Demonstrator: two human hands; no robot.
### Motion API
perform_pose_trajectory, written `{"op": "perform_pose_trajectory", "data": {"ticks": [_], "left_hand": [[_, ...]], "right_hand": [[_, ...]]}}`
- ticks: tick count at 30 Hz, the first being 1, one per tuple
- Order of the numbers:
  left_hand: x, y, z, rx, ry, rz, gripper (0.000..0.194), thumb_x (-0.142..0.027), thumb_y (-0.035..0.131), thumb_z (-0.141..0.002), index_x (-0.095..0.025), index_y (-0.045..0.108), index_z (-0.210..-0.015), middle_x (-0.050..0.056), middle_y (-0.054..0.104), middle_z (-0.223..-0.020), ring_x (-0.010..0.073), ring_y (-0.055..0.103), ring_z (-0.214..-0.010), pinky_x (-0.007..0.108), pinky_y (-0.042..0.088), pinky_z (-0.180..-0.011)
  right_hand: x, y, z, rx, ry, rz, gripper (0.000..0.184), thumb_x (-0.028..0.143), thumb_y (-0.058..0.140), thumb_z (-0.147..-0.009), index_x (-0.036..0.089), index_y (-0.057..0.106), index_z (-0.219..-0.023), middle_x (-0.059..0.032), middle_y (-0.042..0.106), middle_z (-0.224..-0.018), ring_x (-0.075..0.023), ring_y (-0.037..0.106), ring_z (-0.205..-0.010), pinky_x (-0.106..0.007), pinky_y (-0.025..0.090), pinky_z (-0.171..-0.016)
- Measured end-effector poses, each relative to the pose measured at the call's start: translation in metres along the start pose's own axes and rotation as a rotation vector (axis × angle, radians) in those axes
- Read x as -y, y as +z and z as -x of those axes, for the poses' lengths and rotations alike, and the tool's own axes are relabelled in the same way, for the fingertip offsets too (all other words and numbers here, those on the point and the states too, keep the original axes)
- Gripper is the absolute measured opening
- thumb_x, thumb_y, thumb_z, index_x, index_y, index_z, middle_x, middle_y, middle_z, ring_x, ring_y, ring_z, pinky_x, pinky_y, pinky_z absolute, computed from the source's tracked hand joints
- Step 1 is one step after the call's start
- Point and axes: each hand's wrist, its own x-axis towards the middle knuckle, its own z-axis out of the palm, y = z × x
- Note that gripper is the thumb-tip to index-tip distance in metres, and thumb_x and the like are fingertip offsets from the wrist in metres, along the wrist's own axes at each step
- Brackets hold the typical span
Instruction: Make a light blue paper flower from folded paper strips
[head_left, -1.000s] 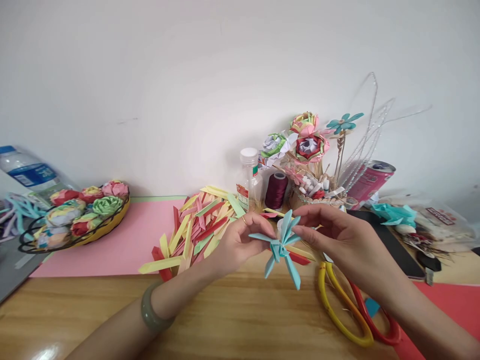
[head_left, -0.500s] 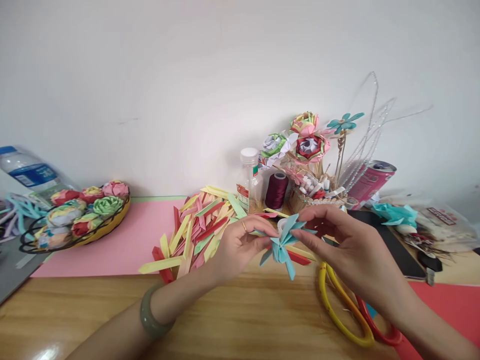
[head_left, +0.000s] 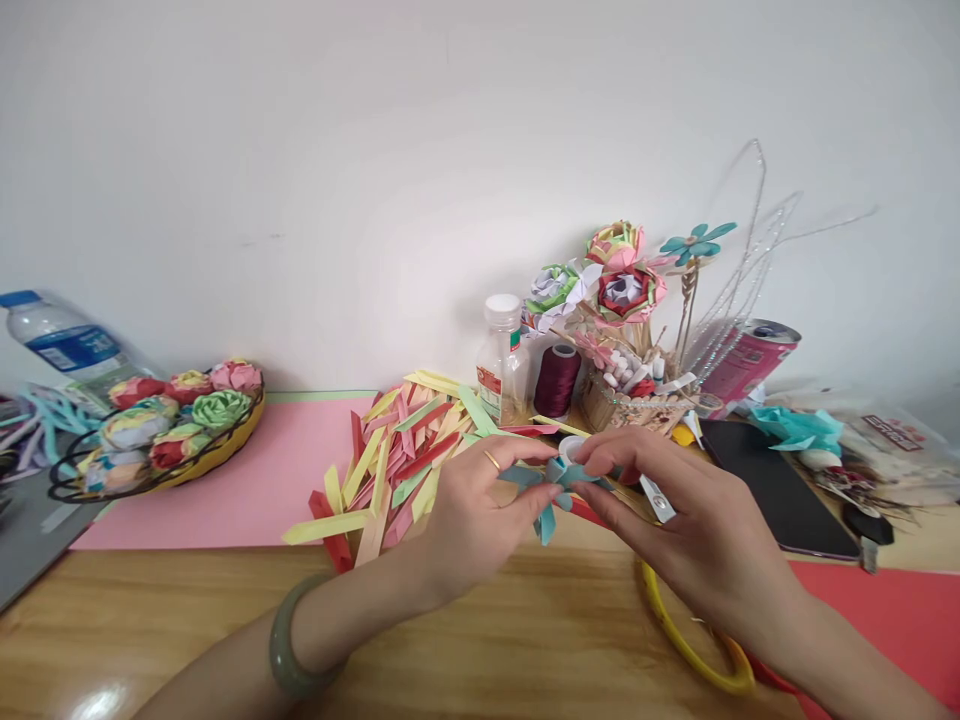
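Observation:
My left hand (head_left: 476,510) and my right hand (head_left: 675,535) meet over the wooden table (head_left: 480,640), both pinched on a small teal folded-paper flower (head_left: 553,482). Only a few of its petals show between the fingers; one hangs down below my left thumb. My left wrist wears a green bangle (head_left: 289,650), and a gold ring sits on one left finger. Just left of my hands lies a heap of folded paper strips (head_left: 397,455) in yellow, red, pink and green.
Yellow-and-red scissors (head_left: 694,650) lie under my right wrist. Behind stand a small bottle (head_left: 501,360), a maroon thread spool (head_left: 556,380), a vase of paper flowers (head_left: 622,300), a pink can (head_left: 742,360) and a phone (head_left: 772,480). A basket of paper roses (head_left: 165,425) sits left.
The teal flower was spread open and held up a second ago. Both hands have since lowered and closed in on it, pressing its petals together.

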Motion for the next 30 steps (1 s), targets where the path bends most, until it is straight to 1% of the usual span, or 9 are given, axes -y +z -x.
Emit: {"op": "perform_pose_trajectory", "data": {"ticks": [4, 8, 11, 14, 18, 22, 24, 28, 30], "left_hand": [[0.001, 0.0, 0.001, -0.05, -0.067, 0.094, 0.021, -0.015, 0.066, -0.071, -0.018, 0.062, -0.092, 0.005, 0.069, -0.088, 0.0146, 0.064, -0.077, 0.027, 0.055, -0.071], [0.003, 0.0, 0.004, -0.071, -0.06, 0.106, 0.023, -0.015, 0.068, -0.071, -0.018, 0.062, -0.093, 0.005, 0.068, -0.091, 0.0158, 0.063, -0.083, 0.029, 0.053, -0.077], [0.003, 0.001, 0.005, -0.071, -0.043, 0.122, 0.02, -0.013, 0.067, -0.072, -0.018, 0.061, -0.09, 0.005, 0.068, -0.089, 0.0157, 0.063, -0.084, 0.029, 0.052, -0.078], [0.002, 0.001, 0.004, -0.06, 0.01, 0.13, 0.017, -0.011, 0.066, -0.072, -0.018, 0.059, -0.086, 0.005, 0.067, -0.086, 0.0158, 0.062, -0.084, 0.03, 0.052, -0.077], [0.002, 0.001, 0.001, -0.104, 0.15, 0.086, 0.018, -0.01, 0.066, -0.071, -0.018, 0.057, -0.085, 0.005, 0.065, -0.084, 0.0168, 0.061, -0.085, 0.031, 0.052, -0.075], [0.004, 0.001, -0.001, -0.118, 0.277, 0.031, 0.019, -0.009, 0.065, -0.071, -0.018, 0.057, -0.086, 0.004, 0.062, -0.081, 0.0152, 0.061, -0.08, 0.029, 0.052, -0.071], [0.004, 0.001, 0.0, -0.111, 0.306, 0.025, 0.019, -0.008, 0.064, -0.072, -0.017, 0.057, -0.087, 0.004, 0.062, -0.08, 0.0145, 0.06, -0.078, 0.028, 0.052, -0.07], [0.003, 0.0, 0.0, -0.097, 0.324, 0.01, 0.019, -0.007, 0.063, -0.073, -0.017, 0.056, -0.088, 0.004, 0.061, -0.08, 0.0143, 0.06, -0.078, 0.027, 0.053, -0.07], [0.002, 0.0, 0.0, -0.099, 0.328, 0.002, 0.019, -0.007, 0.063, -0.073, -0.017, 0.055, -0.088, 0.004, 0.061, -0.08, 0.0144, 0.06, -0.078, 0.028, 0.053, -0.069]], "right_hand": [[0.0, 0.0, 0.001, -0.057, -0.042, 0.041, 0.011, 0.016, 0.052, -0.082, 0.022, 0.055, -0.09, -0.004, 0.059, -0.084, -0.0157, 0.057, -0.076, -0.028, 0.048, -0.062], [0.003, 0.004, 0.004, -0.108, -0.097, 0.07, 0.021, 0.014, 0.054, -0.081, 0.024, 0.057, -0.099, -0.0036, 0.056, -0.081, -0.0154, 0.055, -0.073, -0.028, 0.047, -0.059], [0.004, 0.008, 0.006, -0.136, -0.095, 0.047, 0.024, 0.013, 0.057, -0.079, 0.025, 0.057, -0.101, -0.0023, 0.054, -0.079, -0.0151, 0.054, -0.072, -0.028, 0.046, -0.058], [0.005, 0.009, 0.008, -0.139, -0.079, 0.019, 0.022, 0.011, 0.057, -0.079, 0.024, 0.057, -0.097, -0.0025, 0.053, -0.08, -0.0152, 0.053, -0.075, -0.028, 0.047, -0.061], [0.006, 0.01, 0.008, -0.144, -0.07, 0.016, 0.014, 0.012, 0.057, -0.08, 0.024, 0.057, -0.086, -0.0028, 0.053, -0.081, -0.0153, 0.054, -0.073, -0.029, 0.046, -0.06], [0.006, 0.011, 0.008, -0.146, -0.05, 0.003, 0.019, 0.015, 0.059, -0.079, 0.026, 0.054, -0.094, -0.0031, 0.055, -0.082, -0.0169, 0.055, -0.075, -0.031, 0.048, -0.062], [0.006, 0.012, 0.008, -0.147, -0.063, 0.002, 0.021, 0.014, 0.059, -0.079, 0.026, 0.055, -0.095, -0.0027, 0.055, -0.082, -0.0164, 0.056, -0.074, -0.03, 0.048, -0.061], [0.006, 0.011, 0.009, -0.147, -0.084, 0.019, 0.015, 0.012, 0.058, -0.078, 0.025, 0.056, -0.085, -0.0021, 0.054, -0.08, -0.0153, 0.055, -0.072, -0.028, 0.047, -0.059], [0.006, 0.011, 0.01, -0.149, -0.084, 0.016, 0.015, 0.012, 0.059, -0.078, 0.025, 0.055, -0.086, -0.0021, 0.054, -0.08, -0.0155, 0.056, -0.073, -0.029, 0.047, -0.061]]}}
